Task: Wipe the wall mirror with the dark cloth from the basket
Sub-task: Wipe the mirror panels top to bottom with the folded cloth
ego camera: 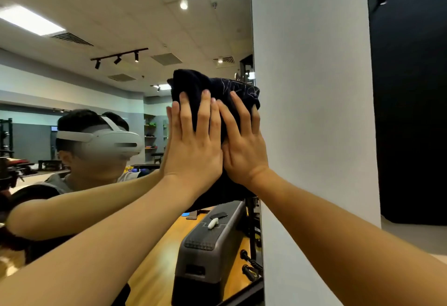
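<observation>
The wall mirror (121, 39) fills the left two thirds of the head view and ends at a vertical edge beside a white wall. A dark cloth (193, 83) with thin pale lines is bunched against the glass near that right edge. My left hand (193, 146) lies flat on the cloth, fingers pointing up. My right hand (244, 146) presses beside it, touching the left hand, its fingers spread over the cloth's right part. Both forearms reach in from the bottom. The cloth's lower part hangs behind my hands. No basket is in view.
A white wall (314, 112) juts out right of the mirror, with a black hanging panel (411, 112) beyond it. The mirror reflects a person wearing a white headset (101, 141), a grey and black step platform (208, 245), a wooden floor and gym shelves.
</observation>
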Demonstrator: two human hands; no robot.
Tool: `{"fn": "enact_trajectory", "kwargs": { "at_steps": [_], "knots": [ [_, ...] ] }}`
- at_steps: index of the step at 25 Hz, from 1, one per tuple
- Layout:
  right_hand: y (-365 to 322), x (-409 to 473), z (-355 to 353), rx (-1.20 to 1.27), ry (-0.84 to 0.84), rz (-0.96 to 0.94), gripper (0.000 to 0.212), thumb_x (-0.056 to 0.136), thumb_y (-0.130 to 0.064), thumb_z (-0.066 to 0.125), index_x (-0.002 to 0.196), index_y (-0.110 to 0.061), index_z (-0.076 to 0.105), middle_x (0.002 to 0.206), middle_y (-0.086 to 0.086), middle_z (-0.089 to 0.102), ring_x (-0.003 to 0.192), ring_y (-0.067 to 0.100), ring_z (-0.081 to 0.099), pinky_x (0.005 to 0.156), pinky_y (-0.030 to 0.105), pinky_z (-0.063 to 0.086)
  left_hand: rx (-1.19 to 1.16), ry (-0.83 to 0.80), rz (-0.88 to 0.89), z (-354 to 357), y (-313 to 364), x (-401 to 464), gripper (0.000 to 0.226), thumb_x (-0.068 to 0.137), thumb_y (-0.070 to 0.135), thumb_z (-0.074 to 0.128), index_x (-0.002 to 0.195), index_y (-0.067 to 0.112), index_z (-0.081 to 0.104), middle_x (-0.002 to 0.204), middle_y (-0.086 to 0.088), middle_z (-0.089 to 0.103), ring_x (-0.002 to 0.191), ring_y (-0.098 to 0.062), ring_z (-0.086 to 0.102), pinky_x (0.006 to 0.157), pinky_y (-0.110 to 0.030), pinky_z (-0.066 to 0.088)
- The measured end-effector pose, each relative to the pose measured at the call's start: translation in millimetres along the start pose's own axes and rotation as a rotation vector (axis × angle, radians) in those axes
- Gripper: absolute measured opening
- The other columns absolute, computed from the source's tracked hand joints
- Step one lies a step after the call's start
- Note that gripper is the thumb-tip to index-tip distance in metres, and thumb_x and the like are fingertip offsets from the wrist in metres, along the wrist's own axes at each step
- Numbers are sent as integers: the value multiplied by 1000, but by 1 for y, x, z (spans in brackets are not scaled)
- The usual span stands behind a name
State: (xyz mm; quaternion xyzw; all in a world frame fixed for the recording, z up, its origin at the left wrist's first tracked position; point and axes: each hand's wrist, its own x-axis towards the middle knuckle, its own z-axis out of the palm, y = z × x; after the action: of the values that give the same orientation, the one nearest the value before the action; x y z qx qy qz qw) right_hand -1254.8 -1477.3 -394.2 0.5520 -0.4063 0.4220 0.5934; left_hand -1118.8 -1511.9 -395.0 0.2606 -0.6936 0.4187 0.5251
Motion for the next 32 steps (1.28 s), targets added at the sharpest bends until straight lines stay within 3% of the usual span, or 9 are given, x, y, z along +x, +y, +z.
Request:
{"fn": "enact_trajectory", "kwargs": {
  "at_steps": [2, 7, 13, 17, 19, 23, 28, 32],
  "knots": [
    [13, -6, -3, 1, 10, -2, 66, 86, -3, 71, 148, 2, 48, 159, 3, 21, 152, 32, 23, 118, 64, 29, 1, 9, 4, 7, 15, 4, 72, 99, 30, 37, 158, -4, 13, 164, -27, 11, 148, -57, 13, 122, -65, 8],
    [23, -13, -7, 34, -26, 15, 59, 92, -11, 49, 149, 1, 46, 160, 2, 21, 152, 33, 26, 118, 63, 27, -9, 27, 4, 17, 27, 6, 72, 99, 26, 38, 158, -3, 10, 165, -26, 10, 148, -57, 11, 123, -64, 6],
    [28, -24, -6, 48, -27, 45, 65, 86, -7, 61, 149, 0, 47, 163, 3, 17, 154, 31, 21, 118, 65, 27, -6, 37, 15, 18, 33, -1, 69, 99, 28, 41, 157, -3, 20, 164, -25, 17, 148, -54, 17, 124, -61, 11],
    [11, -69, -13, 75, -58, 118, 65, 91, -17, 54, 153, -9, 36, 166, 6, 13, 158, 22, 6, 115, 67, 31, -21, 7, 76, 18, 43, -40, 67, 101, 29, 33, 158, -3, 17, 164, -26, 14, 149, -53, 15, 125, -59, 8],
    [0, -105, -16, 72, -117, 159, 66, 93, -23, 50, 155, -13, 31, 167, 8, 12, 158, 26, 4, 115, 67, 32, -23, -26, 111, 18, 51, -70, 68, 100, 30, 33, 158, -4, 17, 164, -26, 14, 148, -54, 17, 124, -60, 10],
    [-19, -152, -21, 17, -247, 207, 69, 96, -28, 48, 159, -15, 25, 168, 19, 15, 158, 35, 9, 120, 62, 23, -5, -44, 134, 19, 58, -112, 70, 98, 29, 37, 157, -4, 19, 163, -26, 16, 147, -54, 20, 123, -60, 13],
    [-38, -156, -23, -5, -245, 193, 68, 95, -28, 44, 159, -13, 26, 170, 8, 6, 160, 29, 3, 123, 61, 16, 52, -62, 110, 12, 56, -129, 73, 98, 27, 45, 158, -4, 16, 164, -25, 14, 148, -52, 19, 124, -60, 6],
    [-54, -152, -20, 21, -289, 256, 72, 94, -29, 42, 161, -13, 24, 171, 12, 6, 160, 32, 2, 121, 65, 14, 78, -64, 118, 5, 44, -132, 68, 98, 23, 28, 158, -4, 10, 165, -25, 10, 148, -51, 19, 124, -62, 0]
  ]
}}
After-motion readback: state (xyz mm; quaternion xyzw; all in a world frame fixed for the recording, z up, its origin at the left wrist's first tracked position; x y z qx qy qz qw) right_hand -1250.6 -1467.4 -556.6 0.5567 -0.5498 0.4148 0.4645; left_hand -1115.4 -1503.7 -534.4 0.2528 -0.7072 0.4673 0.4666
